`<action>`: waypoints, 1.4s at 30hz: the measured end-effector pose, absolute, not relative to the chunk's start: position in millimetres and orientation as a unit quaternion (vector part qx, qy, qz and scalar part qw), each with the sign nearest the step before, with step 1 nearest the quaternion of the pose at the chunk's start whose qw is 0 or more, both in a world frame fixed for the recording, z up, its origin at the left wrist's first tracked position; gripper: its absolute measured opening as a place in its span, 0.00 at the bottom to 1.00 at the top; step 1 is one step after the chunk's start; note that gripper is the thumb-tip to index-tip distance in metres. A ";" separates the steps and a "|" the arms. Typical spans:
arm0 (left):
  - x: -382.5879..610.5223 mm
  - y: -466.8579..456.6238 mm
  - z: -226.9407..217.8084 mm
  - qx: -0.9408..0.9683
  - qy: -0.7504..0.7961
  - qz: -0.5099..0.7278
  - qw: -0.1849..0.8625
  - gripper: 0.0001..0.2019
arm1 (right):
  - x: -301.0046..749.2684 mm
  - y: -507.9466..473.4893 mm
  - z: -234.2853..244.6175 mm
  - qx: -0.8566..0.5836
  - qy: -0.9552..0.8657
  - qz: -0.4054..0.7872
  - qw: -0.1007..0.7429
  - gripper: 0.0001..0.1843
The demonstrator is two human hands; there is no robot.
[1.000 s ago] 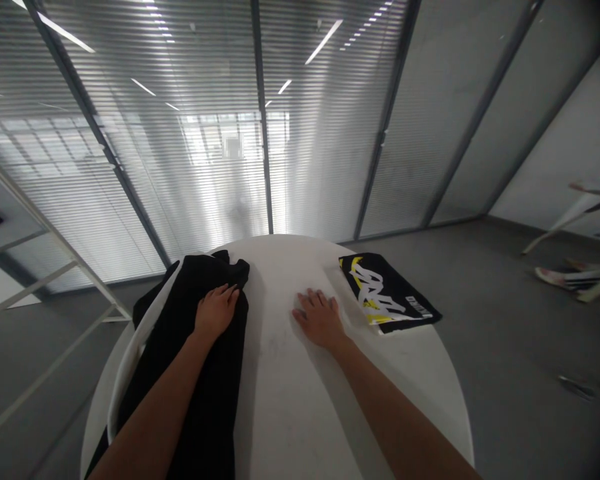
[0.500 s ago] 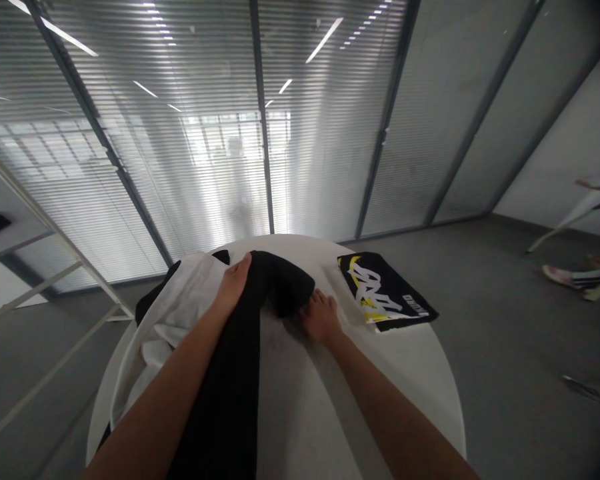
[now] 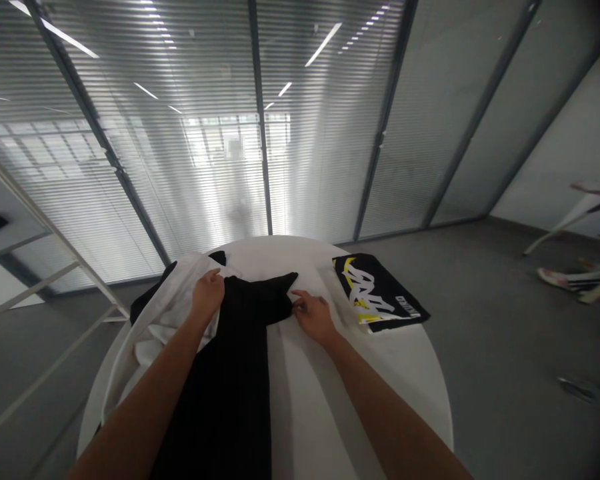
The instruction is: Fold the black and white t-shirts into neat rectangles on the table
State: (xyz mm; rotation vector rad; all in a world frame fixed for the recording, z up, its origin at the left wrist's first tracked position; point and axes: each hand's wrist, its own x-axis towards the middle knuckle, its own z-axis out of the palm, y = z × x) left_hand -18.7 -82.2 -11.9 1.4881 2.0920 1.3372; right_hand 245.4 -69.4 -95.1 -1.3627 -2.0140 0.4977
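A black T-shirt point(image 3: 235, 380) lies lengthwise on the round white table point(image 3: 360, 393), one short sleeve pointing right. My left hand point(image 3: 209, 295) is closed on the shirt's upper left edge, beside a white garment point(image 3: 153, 333). At the sleeve's lower corner, my right hand point(image 3: 314, 317) pinches the cloth between thumb and fingers, with the index finger held a little apart. The near end of the shirt runs out of view under my left forearm.
To the right on the table rests a folded black garment point(image 3: 380, 293) with white and yellow lettering. A white metal frame point(image 3: 55, 230) stands at the left. Glass partitions with blinds point(image 3: 220, 187) rise behind the table. A shoe point(image 3: 555, 279) shows at far right.
The sleeve, bunched and folded over before, now lies flatter and stretched to the right. My left hand has moved left and down; my right hand has shifted slightly and now pinches the sleeve's corner.
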 end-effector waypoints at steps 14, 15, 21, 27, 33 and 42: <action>60.7 -115.4 -72.3 0.677 0.718 0.153 -0.049 0.16 | 240.2 -81.2 -92.8 -0.443 -0.860 0.076 0.241 0.18; 58.0 -114.3 -71.6 0.674 0.719 0.164 -0.043 0.15 | 239.7 -80.5 -92.4 -0.451 -0.855 0.079 0.244 0.16; 25.1 -108.3 -54.7 0.633 0.720 0.284 -0.009 0.15 | 238.3 -74.0 -90.9 -0.512 -0.792 0.096 0.317 0.15; -7.9 -102.5 -54.6 0.547 0.699 0.456 0.063 0.15 | 239.7 -67.8 -94.5 -0.526 -0.744 0.113 0.396 0.14; -5.0 -101.3 -55.7 0.563 0.660 0.491 0.083 0.14 | 239.2 -67.5 -96.9 -0.512 -0.760 0.116 0.382 0.12; 0.6 -113.6 -35.5 0.565 0.564 0.564 0.210 0.15 | 240.0 -66.5 -98.8 -0.471 -0.789 0.128 0.374 0.29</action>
